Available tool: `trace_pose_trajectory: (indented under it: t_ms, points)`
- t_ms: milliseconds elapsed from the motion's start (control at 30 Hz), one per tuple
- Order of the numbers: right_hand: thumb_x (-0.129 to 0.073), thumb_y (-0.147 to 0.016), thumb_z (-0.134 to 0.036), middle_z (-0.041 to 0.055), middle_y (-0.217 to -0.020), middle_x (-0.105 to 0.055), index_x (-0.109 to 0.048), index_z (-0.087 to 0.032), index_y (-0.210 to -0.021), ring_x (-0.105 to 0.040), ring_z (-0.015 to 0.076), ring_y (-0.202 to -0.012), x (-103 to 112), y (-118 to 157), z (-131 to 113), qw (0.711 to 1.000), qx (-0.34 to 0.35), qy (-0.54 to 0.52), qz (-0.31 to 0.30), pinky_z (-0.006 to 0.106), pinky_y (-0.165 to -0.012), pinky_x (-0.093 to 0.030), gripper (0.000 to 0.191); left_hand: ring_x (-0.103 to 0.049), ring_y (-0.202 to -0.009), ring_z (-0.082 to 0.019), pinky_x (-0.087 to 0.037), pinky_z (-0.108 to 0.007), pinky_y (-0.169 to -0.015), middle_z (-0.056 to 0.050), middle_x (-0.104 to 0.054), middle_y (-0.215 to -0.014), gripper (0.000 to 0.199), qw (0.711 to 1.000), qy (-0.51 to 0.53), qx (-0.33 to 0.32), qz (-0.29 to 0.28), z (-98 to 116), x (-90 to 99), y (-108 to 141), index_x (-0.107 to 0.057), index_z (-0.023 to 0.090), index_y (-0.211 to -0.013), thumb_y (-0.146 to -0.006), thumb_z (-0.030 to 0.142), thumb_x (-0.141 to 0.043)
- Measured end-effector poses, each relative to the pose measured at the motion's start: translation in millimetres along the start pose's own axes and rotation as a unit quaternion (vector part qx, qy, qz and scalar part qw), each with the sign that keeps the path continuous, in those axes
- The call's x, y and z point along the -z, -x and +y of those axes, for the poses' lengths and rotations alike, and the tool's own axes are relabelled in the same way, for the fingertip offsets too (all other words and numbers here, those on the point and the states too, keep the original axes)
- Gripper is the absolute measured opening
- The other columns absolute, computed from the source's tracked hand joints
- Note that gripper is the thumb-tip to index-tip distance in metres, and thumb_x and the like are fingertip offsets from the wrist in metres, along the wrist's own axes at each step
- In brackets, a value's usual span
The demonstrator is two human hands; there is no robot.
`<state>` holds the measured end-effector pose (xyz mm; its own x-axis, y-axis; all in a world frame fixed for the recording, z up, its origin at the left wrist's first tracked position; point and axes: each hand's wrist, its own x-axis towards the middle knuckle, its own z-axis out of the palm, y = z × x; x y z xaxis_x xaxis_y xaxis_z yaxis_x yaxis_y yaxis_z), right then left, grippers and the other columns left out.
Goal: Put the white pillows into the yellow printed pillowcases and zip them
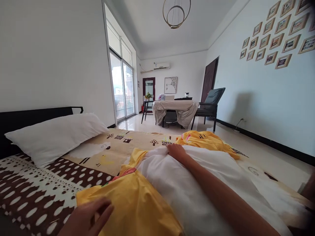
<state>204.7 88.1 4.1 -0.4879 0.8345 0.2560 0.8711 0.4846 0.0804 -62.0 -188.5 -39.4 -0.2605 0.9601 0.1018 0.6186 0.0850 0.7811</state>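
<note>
A white quilt [172, 183] lies bunched across the bed, partly inside a yellow cover [137, 200]. Stretched forward over it, my right hand [176, 152] is closed on the quilt's far edge. At the lower left, my left hand [90, 216] hovers at the near side of the yellow cover, slightly blurred, with a gap between thumb and fingers and nothing visible in it. More yellow fabric [206, 141] with printed letters is heaped beyond the quilt, to the right of my right hand.
A white pillow [59, 136] rests by the black headboard [31, 118] at left. The patterned bed sheet [93, 155] spreads beneath everything. Past the bed stand a covered table [174, 105], a dark chair [210, 103] and a small stand with a plant [148, 95].
</note>
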Motion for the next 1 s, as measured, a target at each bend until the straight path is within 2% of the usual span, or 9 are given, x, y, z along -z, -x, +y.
trace_pose_trajectory:
  t_ms: [100,167,200,300,400,633,733,833,1000]
  points:
    - [-0.045,-0.08,-0.01,0.0173,-0.093,-0.069,-0.064,-0.01,-0.098,-0.065,0.0248,-0.089,38,9,-7,0.998,0.006,0.043,0.04,0.03,-0.072,-0.038,0.027,-0.06,-0.082,-0.026,-0.046,-0.03,-0.072,-0.007,-0.068,-0.088,0.017,0.983,-0.072,-0.131,0.108,45,-12.9,-55,-0.067,0.025,-0.085,-0.075,0.038,-0.062]
    - [-0.043,-0.08,-0.009,0.0162,-0.091,-0.069,-0.063,-0.011,-0.098,-0.064,0.0241,-0.088,60,20,-14,0.996,0.017,0.067,0.062,0.03,-0.072,-0.037,0.027,-0.058,-0.1,-0.028,-0.044,-0.034,-0.084,-0.012,-0.064,-0.109,0.029,0.965,-0.162,-0.173,0.112,67,-34.0,-97,-0.061,0.02,-0.106,-0.079,0.028,-0.056]
    - [-0.042,-0.08,-0.009,0.0157,-0.09,-0.069,-0.063,-0.012,-0.097,-0.064,0.0239,-0.087,70,27,-17,0.994,0.021,0.078,0.069,0.03,-0.072,-0.036,0.027,-0.056,-0.105,-0.03,-0.043,-0.037,-0.086,-0.015,-0.061,-0.113,0.035,0.952,-0.227,-0.178,0.104,74,-45.1,-116,-0.056,0.018,-0.114,-0.08,0.024,-0.053]
    - [-0.042,-0.079,-0.009,0.0142,-0.083,-0.069,-0.062,-0.013,-0.095,-0.064,0.023,-0.08,93,50,-24,0.988,0.041,0.119,0.093,0.032,-0.072,-0.034,0.025,-0.055,-0.106,-0.032,-0.042,-0.041,-0.087,-0.02,-0.059,-0.111,0.042,0.937,-0.289,-0.169,0.098,87,-69.3,-154,-0.051,0.013,-0.119,-0.077,0.013,-0.052]
    - [-0.044,-0.079,-0.01,0.0131,-0.078,-0.069,-0.061,-0.013,-0.09,-0.064,0.0225,-0.072,104,70,-32,0.977,0.081,0.158,0.116,0.032,-0.069,-0.033,0.021,-0.056,-0.103,-0.033,-0.041,-0.044,-0.088,-0.023,-0.06,-0.105,0.03,0.933,-0.301,-0.162,0.116,100,-71.8,-173,-0.055,0.011,-0.111,-0.082,0.01,-0.045]
    - [-0.04,-0.085,-0.007,0.0101,-0.075,-0.067,-0.057,-0.014,-0.087,-0.064,0.022,-0.069,83,96,-72,0.955,0.22,0.175,0.096,0.034,-0.069,-0.039,0.018,-0.055,-0.105,-0.027,-0.038,-0.039,-0.09,-0.015,-0.062,-0.105,0.026,0.917,-0.315,-0.208,0.133,148,-53.4,-183,-0.061,0.017,-0.096,-0.081,0.006,-0.043]
    - [-0.037,-0.087,-0.007,0.0118,-0.078,-0.066,-0.055,-0.008,-0.108,-0.063,0.0239,-0.07,69,101,-88,0.943,0.248,0.191,0.115,0.036,-0.068,-0.042,0.027,-0.059,-0.096,-0.026,-0.04,-0.036,-0.084,-0.013,-0.064,-0.098,0.025,0.914,-0.315,-0.22,0.129,160,-54.3,-173,-0.061,0.017,-0.093,-0.076,0.006,-0.047]
    - [-0.035,-0.089,-0.009,0.0143,-0.085,-0.066,-0.048,-0.005,-0.123,-0.063,0.0252,-0.072,58,98,-89,0.943,0.237,0.192,0.132,0.038,-0.066,-0.044,0.037,-0.061,-0.088,-0.026,-0.041,-0.034,-0.075,-0.012,-0.066,-0.094,0.026,0.914,-0.308,-0.232,0.124,162,-58.4,-159,-0.06,0.017,-0.095,-0.074,0.009,-0.047]
    - [-0.039,-0.086,-0.009,0.0154,-0.091,-0.067,-0.064,-0.012,-0.099,-0.063,0.0256,-0.081,43,75,-62,0.979,0.109,0.152,0.079,0.036,-0.069,-0.043,0.028,-0.064,-0.084,-0.026,-0.041,-0.032,-0.071,-0.012,-0.068,-0.086,0.033,0.919,-0.298,-0.246,0.083,150,-80.7,-131,-0.056,0.018,-0.103,-0.074,0.008,-0.046]
